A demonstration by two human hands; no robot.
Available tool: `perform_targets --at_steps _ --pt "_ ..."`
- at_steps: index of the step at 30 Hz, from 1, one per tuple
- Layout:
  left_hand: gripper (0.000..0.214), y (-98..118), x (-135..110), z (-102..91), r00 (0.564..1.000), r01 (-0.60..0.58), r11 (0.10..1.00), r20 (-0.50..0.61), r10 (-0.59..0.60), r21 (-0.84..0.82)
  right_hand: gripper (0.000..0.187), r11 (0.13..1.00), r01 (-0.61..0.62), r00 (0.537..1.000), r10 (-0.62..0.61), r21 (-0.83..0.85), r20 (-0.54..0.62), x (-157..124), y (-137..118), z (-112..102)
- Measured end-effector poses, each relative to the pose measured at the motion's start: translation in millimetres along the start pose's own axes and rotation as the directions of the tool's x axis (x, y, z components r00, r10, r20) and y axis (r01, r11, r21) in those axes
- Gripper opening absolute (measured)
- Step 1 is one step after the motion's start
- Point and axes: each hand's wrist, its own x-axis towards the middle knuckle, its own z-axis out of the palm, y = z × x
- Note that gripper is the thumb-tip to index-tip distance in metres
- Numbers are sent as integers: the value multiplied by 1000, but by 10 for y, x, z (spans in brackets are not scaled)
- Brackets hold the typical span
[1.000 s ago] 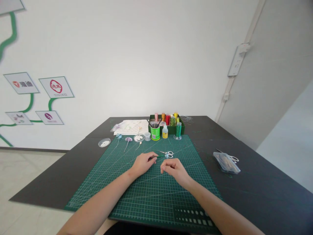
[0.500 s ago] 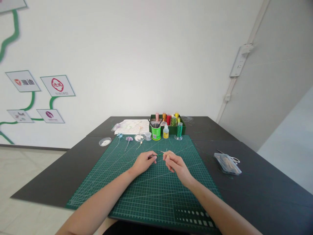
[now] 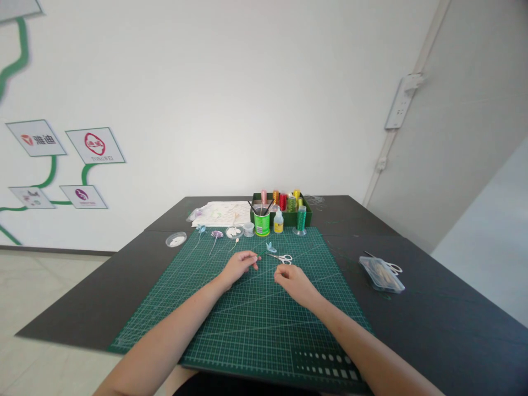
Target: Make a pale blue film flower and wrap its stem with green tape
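My left hand (image 3: 238,264) rests on the green cutting mat (image 3: 256,308), fingers pinched on a thin green stem that ends in a small light-blue flower (image 3: 270,247). The flower tilts up and to the right of the hand. My right hand (image 3: 293,281) lies on the mat just right of it, fingers curled together; whether anything is in them is too small to tell. Small scissors (image 3: 281,257) lie on the mat just beyond both hands, untouched.
At the mat's far edge stand a green cup of tools (image 3: 261,223), a glue bottle (image 3: 279,221), a green thread spool (image 3: 301,220) and a box of spools (image 3: 284,206). Small wire flowers (image 3: 216,236) and dishes lie left. A clear case (image 3: 381,273) lies right.
My left hand lifted and turned the stem, so the blue flower now shows above the scissors. My right hand went up to the stem, then drew back toward me.
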Motion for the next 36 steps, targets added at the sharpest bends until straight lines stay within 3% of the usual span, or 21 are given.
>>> perform_targets --at_steps 6,13,23,36 --pt "34 54 -52 5 998 -45 991 -34 49 123 23 1000 -6 999 5 -12 -34 0 7 -31" --pt "20 127 -176 4 974 -167 932 -91 206 321 21 981 9 999 0 192 -46 10 -44 -60" --pt "20 207 -244 53 962 -259 884 18 274 389 37 821 -59 997 24 568 68 -61 -176 -127" --pt "19 289 -374 150 929 -368 867 165 331 335 35 726 -11 999 -23 688 40 -100 -244 -240"
